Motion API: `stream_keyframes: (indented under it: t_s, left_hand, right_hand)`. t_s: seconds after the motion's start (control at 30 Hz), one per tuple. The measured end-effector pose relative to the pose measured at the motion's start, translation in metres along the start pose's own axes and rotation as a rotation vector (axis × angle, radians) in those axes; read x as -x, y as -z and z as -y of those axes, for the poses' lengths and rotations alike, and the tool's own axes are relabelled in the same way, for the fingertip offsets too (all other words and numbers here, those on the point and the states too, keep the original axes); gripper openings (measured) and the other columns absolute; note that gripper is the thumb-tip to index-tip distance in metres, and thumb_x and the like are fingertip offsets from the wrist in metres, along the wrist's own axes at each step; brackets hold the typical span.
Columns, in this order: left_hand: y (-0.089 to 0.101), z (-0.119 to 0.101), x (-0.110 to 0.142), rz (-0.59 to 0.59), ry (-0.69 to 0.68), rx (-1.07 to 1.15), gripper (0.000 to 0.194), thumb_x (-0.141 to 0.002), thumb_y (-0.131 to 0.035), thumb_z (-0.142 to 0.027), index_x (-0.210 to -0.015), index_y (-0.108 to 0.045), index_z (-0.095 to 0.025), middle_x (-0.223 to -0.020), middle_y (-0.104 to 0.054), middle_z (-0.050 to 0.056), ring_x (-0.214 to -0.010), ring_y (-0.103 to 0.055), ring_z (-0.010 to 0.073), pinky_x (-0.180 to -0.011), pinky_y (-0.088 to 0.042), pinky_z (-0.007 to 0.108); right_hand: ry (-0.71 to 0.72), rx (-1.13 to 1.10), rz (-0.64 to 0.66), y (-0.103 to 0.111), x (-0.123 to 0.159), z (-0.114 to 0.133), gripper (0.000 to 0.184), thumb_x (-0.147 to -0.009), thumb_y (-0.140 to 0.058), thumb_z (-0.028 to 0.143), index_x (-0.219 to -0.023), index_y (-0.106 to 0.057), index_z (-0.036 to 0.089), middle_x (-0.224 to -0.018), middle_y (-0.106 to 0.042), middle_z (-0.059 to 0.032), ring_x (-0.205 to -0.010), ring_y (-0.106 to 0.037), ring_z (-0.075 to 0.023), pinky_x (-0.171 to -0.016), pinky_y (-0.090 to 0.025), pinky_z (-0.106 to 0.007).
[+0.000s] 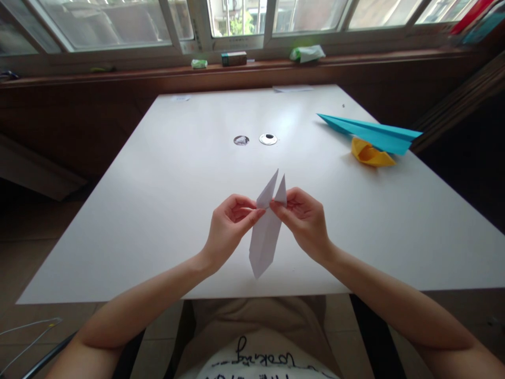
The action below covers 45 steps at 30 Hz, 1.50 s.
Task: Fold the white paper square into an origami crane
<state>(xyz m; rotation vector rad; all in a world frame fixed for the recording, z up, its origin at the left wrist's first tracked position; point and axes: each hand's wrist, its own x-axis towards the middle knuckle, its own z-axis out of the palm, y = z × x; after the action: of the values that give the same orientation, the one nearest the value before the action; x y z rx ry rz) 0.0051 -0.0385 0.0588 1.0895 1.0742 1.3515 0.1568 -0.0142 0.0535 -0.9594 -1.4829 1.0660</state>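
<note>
A folded sheet of white paper [265, 237] is held up above the near part of the table, between both hands. Two pointed flaps stand at its top with a narrow gap between them, and its lower end comes to a point. My left hand [232, 226] pinches the paper at the base of the left flap, thumb in front. On the other side, my right hand [305, 218] pinches it at the base of the right flap. The fingers behind the paper are partly hidden.
On the white table [150, 184] a blue paper plane [374, 132] and a yellow paper boat [370, 153] lie at the right. Two round discs, one left [241, 140] and one right [268, 139], lie mid-table. A small box [234, 58] and a tissue pack [307, 53] rest on the windowsill.
</note>
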Motion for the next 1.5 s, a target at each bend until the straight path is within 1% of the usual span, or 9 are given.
stream_keyframes:
  t_s: [0.13,0.3,0.67,0.83,1.0,1.17,1.27,1.4,1.5]
  left_hand:
    - [0.0008,0.0004,-0.0002,-0.015,-0.013,-0.04,0.015,-0.071,-0.07,-0.03,-0.073,-0.061,-0.017,-0.071,-0.063,0.0,-0.068,-0.06,0.0103,-0.062,-0.048,0.021]
    - [0.0011,0.0007,0.0009,-0.006,-0.037,-0.079,0.015,-0.072,-0.069,-0.03,-0.071,-0.061,-0.017,-0.068,-0.063,0.0,-0.066,-0.059,0.0101,-0.062,-0.048,0.022]
    - [0.0013,0.0006,0.002,0.004,-0.071,-0.093,0.014,-0.074,-0.068,-0.029,-0.07,-0.06,-0.017,-0.067,-0.061,-0.001,-0.065,-0.058,0.01,-0.061,-0.046,0.022]
    - [0.0017,0.0012,0.0021,-0.006,-0.067,-0.097,0.016,-0.071,-0.07,-0.029,-0.069,-0.06,-0.017,-0.068,-0.062,0.0,-0.065,-0.058,0.0103,-0.062,-0.047,0.022]
    - [0.0017,0.003,0.0032,0.03,-0.074,-0.117,0.015,-0.073,-0.068,-0.028,-0.069,-0.06,-0.017,-0.069,-0.062,0.0,-0.067,-0.059,0.0112,-0.064,-0.049,0.023]
    - [0.001,0.004,0.0036,0.049,-0.078,-0.122,0.014,-0.074,-0.067,-0.027,-0.07,-0.058,-0.017,-0.07,-0.062,0.0,-0.068,-0.06,0.0104,-0.065,-0.049,0.022]
    - [0.0012,0.0051,0.0028,0.029,-0.076,-0.102,0.018,-0.071,-0.07,-0.027,-0.07,-0.055,-0.018,-0.07,-0.062,-0.001,-0.068,-0.061,0.0108,-0.067,-0.05,0.023]
    - [0.0014,0.0054,0.0014,0.036,-0.033,-0.041,0.025,-0.068,-0.073,-0.026,-0.073,-0.049,-0.019,-0.072,-0.063,-0.001,-0.071,-0.062,0.0112,-0.068,-0.051,0.023]
    - [0.0011,0.0041,0.0009,0.053,-0.025,-0.036,0.023,-0.07,-0.071,-0.024,-0.076,-0.049,-0.019,-0.07,-0.062,-0.002,-0.069,-0.061,0.01,-0.066,-0.05,0.021]
  right_hand:
    - [-0.001,0.012,0.018,-0.0002,-0.0006,0.0015,0.015,-0.078,-0.063,0.029,-0.069,-0.055,0.02,-0.065,-0.053,0.0024,-0.063,-0.049,-0.0107,-0.06,-0.042,-0.026]
    - [-0.047,-0.067,0.079,0.0006,-0.0014,0.0038,0.012,-0.079,-0.062,0.032,-0.077,-0.059,0.02,-0.07,-0.056,0.0013,-0.065,-0.051,-0.0111,-0.058,-0.043,-0.024]
    - [-0.078,-0.066,0.059,0.0003,-0.0017,0.0046,0.013,-0.075,-0.066,0.03,-0.074,-0.059,0.019,-0.067,-0.055,0.0016,-0.062,-0.048,-0.0095,-0.055,-0.04,-0.023]
    - [-0.136,-0.101,0.098,0.0003,-0.0044,0.0086,0.015,-0.074,-0.066,0.033,-0.074,-0.063,0.018,-0.067,-0.058,0.0002,-0.061,-0.051,-0.0108,-0.053,-0.041,-0.023]
    - [-0.173,-0.107,0.12,0.0,-0.0061,0.0084,0.015,-0.073,-0.068,0.031,-0.071,-0.066,0.017,-0.064,-0.059,-0.0005,-0.06,-0.052,-0.0116,-0.052,-0.041,-0.023]
    - [-0.171,-0.112,0.106,0.0004,-0.0059,0.0064,0.013,-0.071,-0.069,0.029,-0.071,-0.066,0.017,-0.063,-0.059,0.0001,-0.06,-0.052,-0.0112,-0.052,-0.041,-0.023]
    - [-0.194,-0.12,0.098,0.0002,-0.0058,0.0059,0.012,-0.07,-0.069,0.028,-0.07,-0.066,0.016,-0.063,-0.059,-0.0001,-0.059,-0.053,-0.0117,-0.052,-0.041,-0.024]
    - [-0.21,-0.139,0.099,-0.0003,-0.0057,0.006,0.012,-0.069,-0.07,0.028,-0.07,-0.066,0.016,-0.063,-0.059,-0.0001,-0.06,-0.053,-0.0118,-0.052,-0.041,-0.024]
    - [-0.193,-0.146,0.102,0.0005,-0.0062,0.0063,0.012,-0.071,-0.069,0.027,-0.07,-0.065,0.016,-0.063,-0.058,0.0003,-0.06,-0.051,-0.0107,-0.053,-0.04,-0.023]
